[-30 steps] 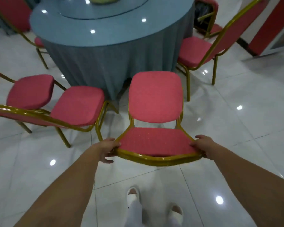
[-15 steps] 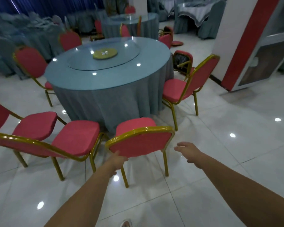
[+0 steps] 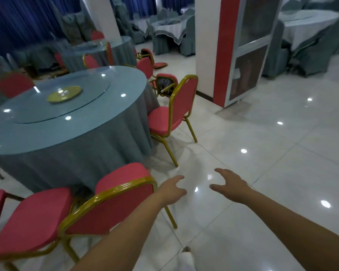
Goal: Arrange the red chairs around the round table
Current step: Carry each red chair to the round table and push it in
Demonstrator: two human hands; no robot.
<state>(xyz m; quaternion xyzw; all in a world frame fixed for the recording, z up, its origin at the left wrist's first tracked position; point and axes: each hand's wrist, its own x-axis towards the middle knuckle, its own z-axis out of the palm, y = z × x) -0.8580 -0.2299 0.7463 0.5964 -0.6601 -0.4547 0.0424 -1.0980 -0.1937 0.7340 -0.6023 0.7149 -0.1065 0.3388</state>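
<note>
Both my hands are empty right now. My left hand (image 3: 171,192) hangs just past the right edge of the nearest chair's backrest, fingers loosely spread and holding nothing; my right hand (image 3: 230,185) floats over bare floor (image 3: 272,173) with the palm down and fingers splayed wide, also gripping nothing.

The nearest red chair (image 3: 114,208) stands at the near edge of the round table (image 3: 67,122), its seat pointing in toward the cloth and its gold-framed back toward me, which I read as a proper dining position. To its left sits a second chair (image 3: 31,218), close beside it, seat likewise facing the table. On the right side of the table another chair (image 3: 174,112) stands with its seat turned to the cloth, with an open stretch of floor between it and the nearest one. I judge that gap is why my hands are out and free: a place there wants filling. Farther right and beyond, a tipped-looking chair (image 3: 165,85) lies against the table's far right side, though blur makes its pose uncertain.

No brand, label or writing is readable anywhere.
</note>
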